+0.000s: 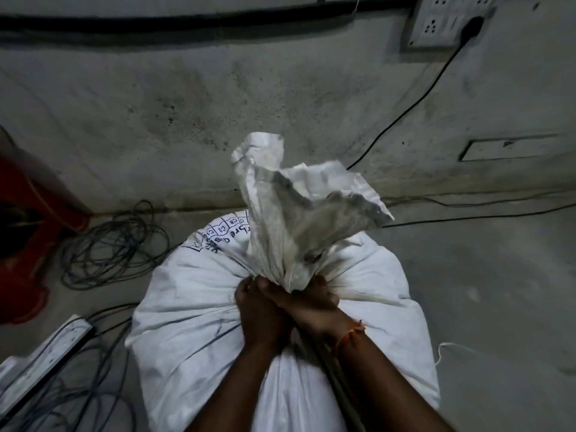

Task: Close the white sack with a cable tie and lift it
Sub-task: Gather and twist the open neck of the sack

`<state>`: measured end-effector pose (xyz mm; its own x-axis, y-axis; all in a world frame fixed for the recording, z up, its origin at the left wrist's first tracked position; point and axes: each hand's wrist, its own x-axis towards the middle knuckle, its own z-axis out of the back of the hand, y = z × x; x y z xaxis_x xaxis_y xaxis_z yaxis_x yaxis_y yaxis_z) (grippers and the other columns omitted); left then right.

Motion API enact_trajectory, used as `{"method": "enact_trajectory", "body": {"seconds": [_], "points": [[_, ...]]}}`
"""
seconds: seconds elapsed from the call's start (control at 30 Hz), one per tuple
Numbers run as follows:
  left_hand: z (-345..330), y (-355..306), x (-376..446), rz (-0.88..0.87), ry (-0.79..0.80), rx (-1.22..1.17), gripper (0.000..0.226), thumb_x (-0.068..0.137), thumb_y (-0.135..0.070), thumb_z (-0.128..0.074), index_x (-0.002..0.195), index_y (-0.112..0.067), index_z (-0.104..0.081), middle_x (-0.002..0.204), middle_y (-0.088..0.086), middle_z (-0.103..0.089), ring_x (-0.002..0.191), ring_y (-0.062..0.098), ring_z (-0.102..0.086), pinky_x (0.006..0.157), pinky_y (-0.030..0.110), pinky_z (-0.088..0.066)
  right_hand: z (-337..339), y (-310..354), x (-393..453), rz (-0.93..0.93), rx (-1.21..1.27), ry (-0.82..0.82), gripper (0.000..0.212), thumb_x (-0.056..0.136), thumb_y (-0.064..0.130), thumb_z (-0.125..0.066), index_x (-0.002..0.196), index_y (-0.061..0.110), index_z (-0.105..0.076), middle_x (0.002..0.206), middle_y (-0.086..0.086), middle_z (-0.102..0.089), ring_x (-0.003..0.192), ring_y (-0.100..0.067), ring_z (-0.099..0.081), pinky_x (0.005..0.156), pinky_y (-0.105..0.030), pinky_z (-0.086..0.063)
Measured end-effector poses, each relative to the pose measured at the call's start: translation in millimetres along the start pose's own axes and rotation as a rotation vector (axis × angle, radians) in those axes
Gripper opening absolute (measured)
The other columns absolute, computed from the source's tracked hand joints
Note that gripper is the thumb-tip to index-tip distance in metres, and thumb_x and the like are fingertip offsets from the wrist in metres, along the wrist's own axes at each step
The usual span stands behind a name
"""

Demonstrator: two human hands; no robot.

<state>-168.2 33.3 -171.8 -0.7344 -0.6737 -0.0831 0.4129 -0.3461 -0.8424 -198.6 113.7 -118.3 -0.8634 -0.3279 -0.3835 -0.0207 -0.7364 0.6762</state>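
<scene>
White sack (193, 307), full, on floor (467, 291). Left hand (260, 310) and right hand (307, 302), fingers clenched on its gathered neck; loose mouth flares above them. Cable coil (115, 244) well left.

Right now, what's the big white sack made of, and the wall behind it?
The white sack looks like woven plastic cloth, matte: stiff crinkles at the gathered neck, printed letters. The wall looks like bare rough cement: grey, speckled, stained. Both are guesses from looks alone.
</scene>
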Motion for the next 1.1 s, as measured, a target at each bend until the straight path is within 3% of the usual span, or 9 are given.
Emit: {"method": "enact_trajectory", "body": {"seconds": [0.07, 0.17, 0.33, 0.5, 0.63, 0.7, 0.8, 0.9, 1.1], "points": [[-1, 0, 0, 0.09, 0.031, -0.092, 0.021, 0.101, -0.005, -0.055, 0.117, 0.003, -0.064, 0.116, 0.021, -0.071, 0.096, 0.003, -0.07, 0.079, 0.005, -0.049, 0, -1, -4, 0.057, -0.095, -0.107, 0.094, 0.073, 0.084, -0.046, 0.153, 0.038, -0.029, 0.157, 0.001, -0.035, 0.149, -0.025, -0.023, 0.12, -0.043, -0.022], [6, -14, -4, 0.0, 0.041, 0.004, 0.032, 0.086, -0.032, -0.059, 0.091, -0.006, -0.077, 0.095, 0.017, -0.078, 0.095, 0.032, -0.074, 0.094, 0.039, -0.052, -1, -7, -18, 0.156, -0.134, -0.173, 0.088, 0.073, 0.083, -0.04, 0.145, 0.033, -0.041, 0.147, 0.001, -0.041, 0.141, -0.025, -0.031, 0.114, -0.044, -0.03], [20, -39, -12, 0.085, -0.064, 0.086, 0.073, 0.062, -0.08, -0.06, 0.081, -0.012, -0.079, 0.082, 0.007, -0.08, 0.09, 0.025, -0.077, 0.079, 0.03, -0.056, 8, -25, -47, 0.242, -0.151, -0.209, 0.099, 0.074, 0.082, -0.025, 0.154, 0.023, -0.029, 0.16, 0.003, -0.03, 0.144, -0.02, -0.027, 0.116, -0.041, -0.028], [40, -56, -32, 0.059, -0.01, -0.037, 0.077, 0.061, -0.071, -0.075, 0.104, -0.008, -0.073, 0.102, 0.016, -0.079, 0.103, 0.032, -0.074, 0.088, 0.041, -0.058, 28, -25, -68, 0.312, -0.049, -0.159, 0.074, 0.094, 0.055, -0.053, 0.154, 0.02, -0.028, 0.158, 0.003, -0.035, 0.145, -0.021, -0.029, 0.118, -0.035, -0.024], [65, -71, -64, 0.053, 0.026, -0.243, 0.098, 0.061, -0.03, -0.096, 0.138, -0.003, -0.042, 0.134, 0.021, -0.063, 0.124, 0.035, -0.063, 0.104, 0.047, -0.052, 45, -16, -95, 0.29, 0.031, -0.174, 0.074, 0.096, 0.053, -0.053, 0.156, 0.021, -0.024, 0.16, 0.004, -0.032, 0.147, -0.021, -0.024, 0.117, -0.038, -0.022], [78, -77, -87, -0.044, -0.103, -0.227, 0.102, 0.063, -0.019, -0.094, 0.145, -0.002, -0.035, 0.142, 0.021, -0.056, 0.131, 0.036, -0.056, 0.109, 0.049, -0.047, 57, -15, -114, 0.267, 0.083, -0.184, 0.073, 0.096, 0.056, -0.05, 0.157, 0.026, -0.023, 0.162, 0.008, -0.031, 0.148, -0.018, -0.02, 0.117, -0.041, -0.02], [92, -95, -122, -0.297, -0.324, -0.097, 0.078, 0.067, -0.016, -0.086, 0.135, -0.005, -0.05, 0.135, 0.016, -0.057, 0.127, 0.035, -0.054, 0.109, 0.047, -0.045, 78, -24, -139, 0.262, 0.134, -0.217, 0.068, 0.098, 0.054, -0.049, 0.156, 0.027, -0.027, 0.162, 0.007, -0.032, 0.149, -0.018, -0.02, 0.121, -0.047, -0.02], [83, -124, -147, -0.455, -0.101, -0.18, 0.047, 0.076, -0.006, -0.078, 0.119, -0.01, -0.061, 0.119, 0.006, -0.063, 0.112, 0.024, -0.063, 0.098, 0.04, -0.051, 106, -46, -161, 0.252, 0.115, -0.272, 0.062, 0.101, 0.051, -0.046, 0.154, 0.022, -0.035, 0.16, 0.001, -0.037, 0.149, -0.021, -0.026, 0.122, -0.046, -0.022], [-6, -161, -183, -0.397, 0.474, -0.273, 0.021, 0.09, -0.009, -0.07, 0.109, -0.018, -0.065, 0.107, -0.007, -0.074, 0.094, 0.004, -0.071, 0.082, 0.018, -0.054, 163, -132, -179, 0.146, 0.252, -0.433, 0.04, 0.103, 0.041, -0.049, 0.132, 0.017, -0.059, 0.139, -0.004, -0.06, 0.131, -0.023, -0.051, 0.114, -0.046, -0.037]]}}
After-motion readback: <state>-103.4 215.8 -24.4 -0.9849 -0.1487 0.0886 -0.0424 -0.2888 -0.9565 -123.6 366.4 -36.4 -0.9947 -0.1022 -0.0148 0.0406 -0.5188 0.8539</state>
